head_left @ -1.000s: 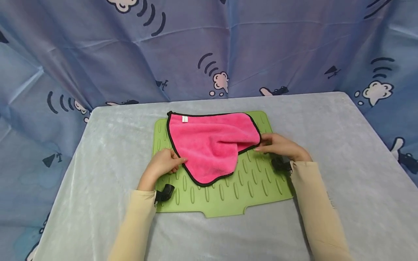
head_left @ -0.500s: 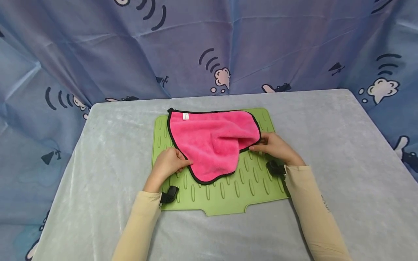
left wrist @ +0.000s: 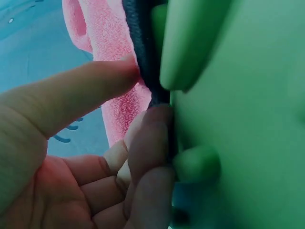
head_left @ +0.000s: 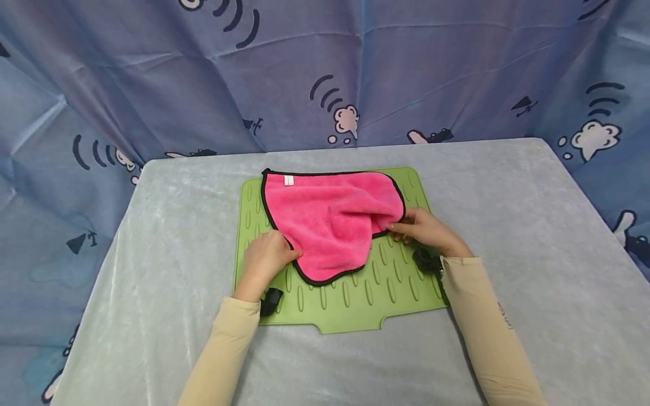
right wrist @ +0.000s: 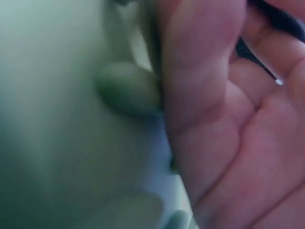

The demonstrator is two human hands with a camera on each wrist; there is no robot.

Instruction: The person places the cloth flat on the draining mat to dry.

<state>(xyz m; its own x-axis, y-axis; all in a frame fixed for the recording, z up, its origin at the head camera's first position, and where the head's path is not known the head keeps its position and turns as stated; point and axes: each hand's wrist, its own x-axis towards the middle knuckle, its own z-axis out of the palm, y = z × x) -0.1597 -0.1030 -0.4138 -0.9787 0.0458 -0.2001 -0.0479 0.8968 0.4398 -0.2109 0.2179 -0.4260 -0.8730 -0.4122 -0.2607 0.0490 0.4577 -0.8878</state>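
Note:
A pink plush cloth (head_left: pixel 325 214) with black edging and a small white tag lies on a green ribbed mat (head_left: pixel 350 316), its lower right part rumpled and folded under. At its lower left edge, my left hand (head_left: pixel 266 256) pinches the black border. The left wrist view shows that thumb (left wrist: pixel 105 81) on the pink side of the cloth (left wrist: pixel 107 28), with curled fingers at the border beside the mat. My right hand (head_left: pixel 426 231) pinches the right edge of the cloth, thumb toward the near side. In the right wrist view, the fingers (right wrist: pixel 200 81) lie close along the mat's surface.
The mat rests on a table with a pale grey cover (head_left: pixel 167 254). Behind and at both sides hangs a blue patterned curtain (head_left: pixel 284 84). A black wrist camera (head_left: pixel 426 260) sits below the right hand, another (head_left: pixel 271 301) below the left.
My left hand has shifted a little right along the cloth's edge and turned knuckles up, gripping the border. My right hand has moved slightly left onto the edge. The cloth lies almost the same.

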